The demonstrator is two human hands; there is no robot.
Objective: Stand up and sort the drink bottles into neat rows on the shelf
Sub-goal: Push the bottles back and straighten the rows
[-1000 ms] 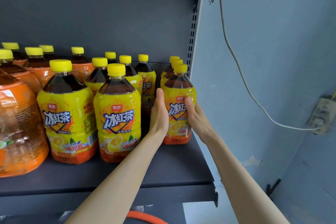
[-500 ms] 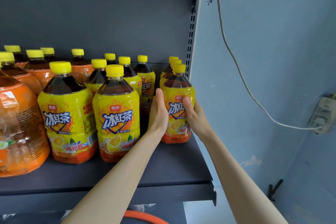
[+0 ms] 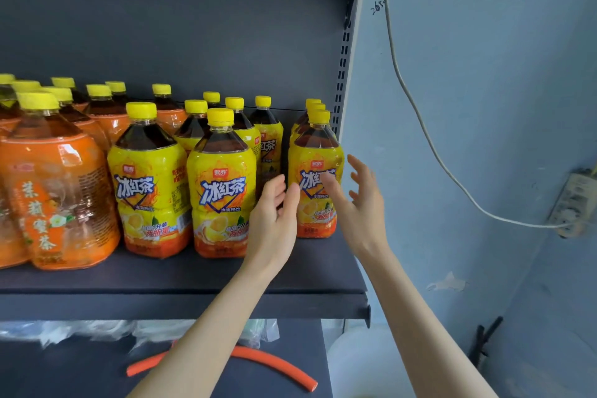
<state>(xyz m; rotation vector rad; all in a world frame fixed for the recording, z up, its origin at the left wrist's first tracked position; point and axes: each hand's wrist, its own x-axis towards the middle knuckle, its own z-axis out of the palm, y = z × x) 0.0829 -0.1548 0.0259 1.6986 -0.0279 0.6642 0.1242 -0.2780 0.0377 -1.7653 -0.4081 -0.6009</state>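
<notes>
Yellow-labelled iced tea bottles with yellow caps stand upright in rows on the dark shelf (image 3: 193, 278). The front bottle of the rightmost row (image 3: 315, 171) stands by the shelf's right upright, with two more behind it. My left hand (image 3: 274, 220) hovers just left of that bottle, fingers relaxed and holding nothing. My right hand (image 3: 358, 203) is spread open in front of and to the right of the same bottle, off its label. Two more yellow bottles (image 3: 223, 191) (image 3: 148, 184) front the rows to the left.
Orange-labelled tea bottles (image 3: 61, 203) crowd the shelf's left part. A perforated upright (image 3: 344, 74) bounds the shelf on the right, beside a blue wall with a white cable (image 3: 420, 119) and a power strip (image 3: 575, 203). An orange tube (image 3: 274, 365) lies on the lower shelf.
Both hands have let go of the rightmost front bottle and pulled back a little, fingers now spread. The view has shifted left, showing more orange bottles.
</notes>
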